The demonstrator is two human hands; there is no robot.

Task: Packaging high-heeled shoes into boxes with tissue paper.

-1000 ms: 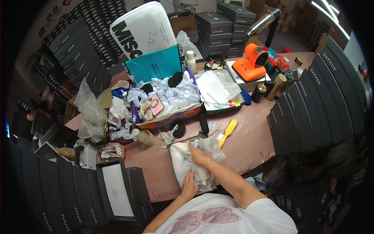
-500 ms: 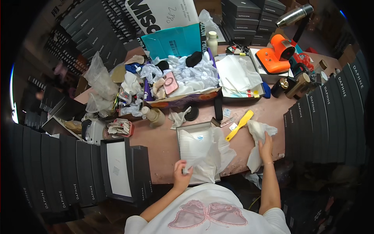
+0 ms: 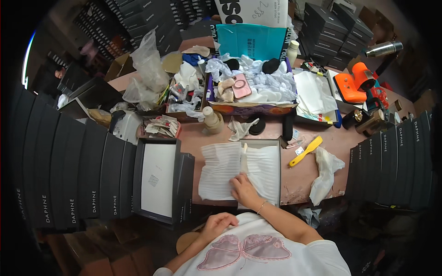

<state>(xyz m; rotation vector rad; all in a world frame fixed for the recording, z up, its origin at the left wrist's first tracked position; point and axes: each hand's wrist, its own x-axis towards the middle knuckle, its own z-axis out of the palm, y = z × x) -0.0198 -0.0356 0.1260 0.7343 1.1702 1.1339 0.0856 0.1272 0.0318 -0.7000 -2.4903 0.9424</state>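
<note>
An open dark shoebox [image 3: 279,170] stands at the table's front edge. White ribbed foam sheet [image 3: 220,168] lies spread over its left side and onto the table, while more white foam [image 3: 263,168] fills the box. Between them shows a narrow cream strip [image 3: 245,154], its kind hidden. My right hand [image 3: 245,189] reaches across to the seam, fingers curled on the foam sheet's edge. Close to my shirt hangs my left hand [image 3: 220,224], holding nothing, its fingers loosely extended. Crumpled white tissue paper [image 3: 326,172] rests right of the box.
A yellow shoehorn-like tool [image 3: 306,152] lies beyond the tissue. Left stands another shoebox with a white panel [image 3: 158,177]; stacked dark boxes [image 3: 60,170] flank both sides. Behind are a pale bottle [image 3: 212,122], a carton of white wads [image 3: 258,108] and an orange device [image 3: 352,85].
My right hand has let go of the tissue paper and moved left onto the foam. My left hand has drawn back from the box. The foam sheet now lies folded out leftward. The view has shifted.
</note>
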